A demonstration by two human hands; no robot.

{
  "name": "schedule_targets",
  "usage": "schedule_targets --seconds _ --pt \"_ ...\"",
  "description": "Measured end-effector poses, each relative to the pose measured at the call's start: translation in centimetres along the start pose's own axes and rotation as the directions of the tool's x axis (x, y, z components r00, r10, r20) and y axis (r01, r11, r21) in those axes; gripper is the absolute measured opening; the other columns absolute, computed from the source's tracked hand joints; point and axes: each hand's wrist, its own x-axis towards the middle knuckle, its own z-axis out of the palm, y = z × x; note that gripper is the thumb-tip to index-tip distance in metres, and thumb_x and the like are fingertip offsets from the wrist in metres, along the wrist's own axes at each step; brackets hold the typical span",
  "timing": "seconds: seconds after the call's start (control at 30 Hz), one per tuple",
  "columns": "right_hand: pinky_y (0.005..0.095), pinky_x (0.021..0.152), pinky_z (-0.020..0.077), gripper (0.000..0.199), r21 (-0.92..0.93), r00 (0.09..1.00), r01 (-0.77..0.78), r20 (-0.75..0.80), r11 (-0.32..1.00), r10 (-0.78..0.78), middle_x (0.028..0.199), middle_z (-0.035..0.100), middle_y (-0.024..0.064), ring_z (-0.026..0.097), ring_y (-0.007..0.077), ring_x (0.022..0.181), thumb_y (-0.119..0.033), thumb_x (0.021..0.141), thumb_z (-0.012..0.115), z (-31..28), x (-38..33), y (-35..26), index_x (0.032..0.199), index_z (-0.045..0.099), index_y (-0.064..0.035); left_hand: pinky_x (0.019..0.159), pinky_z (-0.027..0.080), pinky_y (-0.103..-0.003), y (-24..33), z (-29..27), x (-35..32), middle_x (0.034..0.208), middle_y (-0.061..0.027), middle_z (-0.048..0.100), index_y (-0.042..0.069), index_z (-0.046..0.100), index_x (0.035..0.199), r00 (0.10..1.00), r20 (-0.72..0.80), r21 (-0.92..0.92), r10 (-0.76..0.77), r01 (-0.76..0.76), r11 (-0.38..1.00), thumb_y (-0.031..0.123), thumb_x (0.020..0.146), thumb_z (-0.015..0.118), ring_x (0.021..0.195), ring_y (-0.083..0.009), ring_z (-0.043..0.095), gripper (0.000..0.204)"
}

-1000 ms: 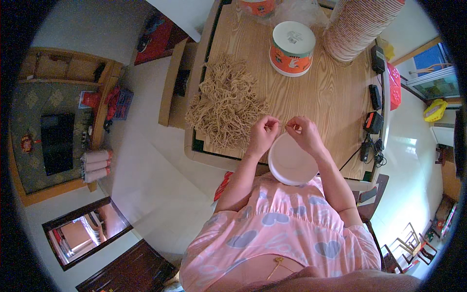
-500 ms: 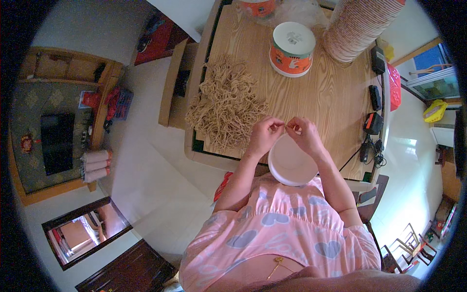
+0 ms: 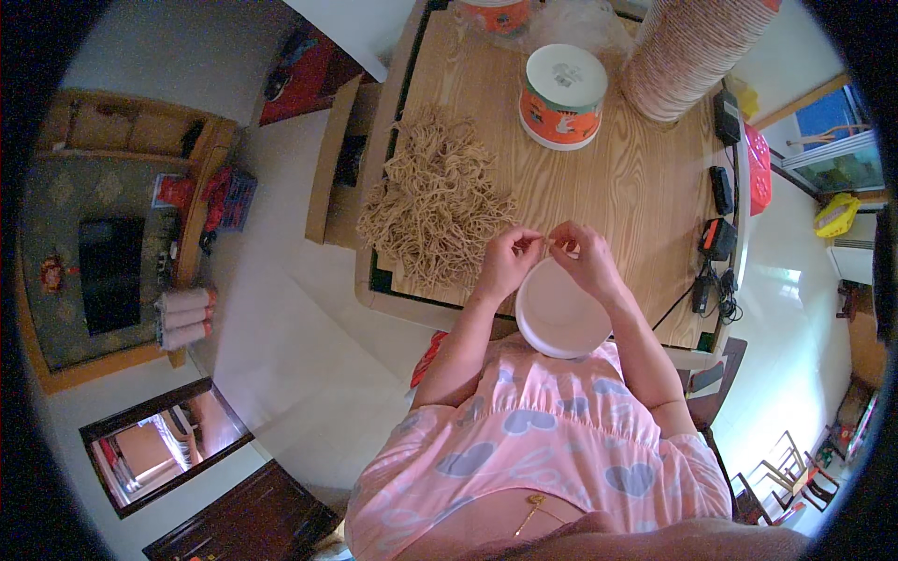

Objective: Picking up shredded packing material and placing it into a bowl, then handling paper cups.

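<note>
A white round tub (image 3: 563,313) rests against my front at the table's near edge, its round white face turned up toward me. Over its far rim my left hand (image 3: 513,262) and my right hand (image 3: 582,259) almost meet, thumbs and fingers pinched together. Whatever lies between the fingertips is too small to make out. Just left of my left hand spreads a loose heap of tan cord pieces (image 3: 435,201). Farther back stands an orange and green printed paper bucket (image 3: 561,122), its white round base facing up.
A tall leaning stack of ribbed, pale reddish-brown discs or rims (image 3: 697,56) stands at the far right. Clear plastic wrap (image 3: 580,26) and another orange bucket (image 3: 496,16) lie at the back. Black adapters with cables (image 3: 717,238) line the right edge; an open cardboard box (image 3: 332,178) stands left.
Both hands stay at the tub's far rim, with only slight finger movement. The tub and the cord heap look the same.
</note>
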Motion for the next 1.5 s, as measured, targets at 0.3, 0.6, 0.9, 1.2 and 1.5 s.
schedule_targets --seconds 0.3,0.6,0.9,1.2,1.5 --pt "0.0297 0.065 0.0472 0.015 0.018 0.994 -0.109 0.031 0.994 0.108 0.076 0.061 0.0091 0.059 0.0177 0.072 -0.007 0.074 0.064 -0.4 -0.2 -0.7 0.087 0.057 -0.0019 0.072 0.048 -0.025 0.6 -0.4 0.2 0.089 -0.0033 0.064 0.003 0.061 0.101 0.978 0.16 -0.113 -0.137 0.156 0.981 0.01 0.082 0.062 0.077 -0.0092 0.058 0.02" --pt "0.0316 0.062 0.0479 0.017 0.064 1.0 0.012 0.015 0.998 -0.013 0.076 0.06 0.0102 0.059 0.0195 0.068 -0.008 0.072 0.067 0.3 0.3 0.3 0.085 0.056 -0.0032 0.07 0.048 -0.025 1.0 -0.4 0.7 0.084 -0.0028 0.063 0.003 0.06 0.095 0.98 0.158 -0.117 -0.124 0.144 0.983 0.007 0.081 0.063 0.075 -0.0097 0.058 0.015" --pt "0.0313 0.056 0.0451 0.014 0.111 0.995 -0.084 0.063 0.99 0.077 0.067 0.059 0.0093 0.053 0.0154 0.059 -0.011 0.076 0.066 0.7 0.7 -0.3 0.08 0.056 -0.0019 0.069 0.048 -0.024 0.3 -1.0 0.7 0.085 -0.0051 0.062 0.003 0.055 0.102 0.997 0.039 -0.203 -0.068 0.074 0.976 -0.004 0.077 0.062 0.077 -0.0107 0.06 0.027" --pt "0.03 0.056 0.046 0.013 0.063 0.985 -0.166 0.06 0.984 0.162 0.065 0.06 0.0073 0.055 0.0145 0.058 -0.011 0.074 0.067 0.3 0.4 -0.4 0.076 0.057 -0.0022 0.068 0.048 -0.023 -0.4 -0.8 0.7 0.085 -0.0026 0.063 0.003 0.056 0.105 0.995 0.029 -0.287 -0.1 0.104 0.952 -0.003 0.075 0.063 0.075 -0.009 0.059 0.031" --pt "0.0312 0.061 0.0476 0.012 0.055 0.993 -0.116 0.026 0.992 0.114 0.072 0.063 0.0105 0.059 0.0186 0.064 -0.011 0.076 0.064 0.4 0.2 0.1 0.082 0.06 -0.0012 0.068 0.049 -0.025 0.2 -0.8 -0.1 0.081 -0.005 0.066 0.001 0.065 0.092 0.968 0.16 -0.126 -0.194 0.215 0.968 0.002 0.075 0.066 0.073 -0.0089 0.059 0.017"
